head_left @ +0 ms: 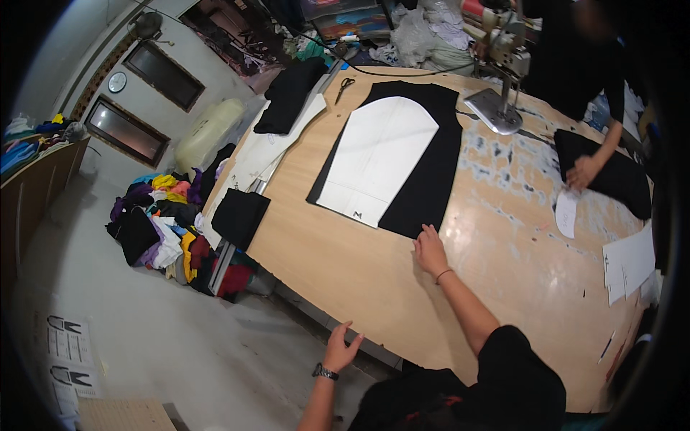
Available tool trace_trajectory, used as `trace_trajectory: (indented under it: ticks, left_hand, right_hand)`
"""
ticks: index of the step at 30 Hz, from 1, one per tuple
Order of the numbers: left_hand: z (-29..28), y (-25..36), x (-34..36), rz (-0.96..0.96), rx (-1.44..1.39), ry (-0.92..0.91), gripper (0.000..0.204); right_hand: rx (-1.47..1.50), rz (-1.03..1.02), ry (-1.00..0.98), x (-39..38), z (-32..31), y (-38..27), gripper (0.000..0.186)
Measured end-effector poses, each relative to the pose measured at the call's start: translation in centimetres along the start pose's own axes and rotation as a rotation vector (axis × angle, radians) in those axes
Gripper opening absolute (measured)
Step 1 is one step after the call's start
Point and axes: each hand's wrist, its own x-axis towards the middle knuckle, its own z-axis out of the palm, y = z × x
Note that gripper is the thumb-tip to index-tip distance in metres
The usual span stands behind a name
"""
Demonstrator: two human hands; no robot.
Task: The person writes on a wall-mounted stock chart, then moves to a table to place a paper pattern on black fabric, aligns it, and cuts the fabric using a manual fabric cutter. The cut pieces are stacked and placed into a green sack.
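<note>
A stack of black fabric [431,172] lies on the wooden table, its edges cut to shape. On top of it rests a white paper pattern piece [377,158] with a rounded upper end. My right hand [430,251] reaches to the fabric's near corner, fingertips touching it, fingers stretched out. Off the table's near edge, my left hand [341,348] hangs in the air with thumb and fingers apart, holding nothing. Beyond the fabric's far right corner stands a cloth cutting machine [496,111] on its flat metal base.
Scissors [345,87] lie near the far edge. Folded black fabric [241,218] sits at the left edge. A co-worker's hand [583,172] is by another black fabric pile [611,176] and a small white pattern [566,213]. Mixed cloth scraps [169,230] heap on the floor.
</note>
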Motion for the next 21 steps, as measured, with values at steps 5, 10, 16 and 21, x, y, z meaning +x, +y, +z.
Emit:
trace_trajectory:
  ticks: [5, 10, 16, 21]
  left_hand:
    - [-5.2, -4.6, 13.3, 0.184, 0.25, -0.042, 0.068]
    - [-8.6, -7.5, 31.6, 0.362, 0.481, -0.056, 0.086]
    - [-10.4, -6.6, 51.2, 0.575, 0.549, -0.167, 0.086]
    - [-11.8, -10.1, 52.8, 0.654, 0.59, -0.308, 0.087]
  right_hand:
    - [-0.168, 0.139, 0.064, 0.0, 4.6, -3.5, 0.026]
    - [-0.202, 0.242, 0.074, 0.5, 5.5, -3.6, 0.025]
    - [-0.262, 0.329, 0.213, 0.5, 6.6, -6.2, 0.024]
    - [-0.304, 0.397, 0.225, -1.4, 8.6, -9.5, 0.021]
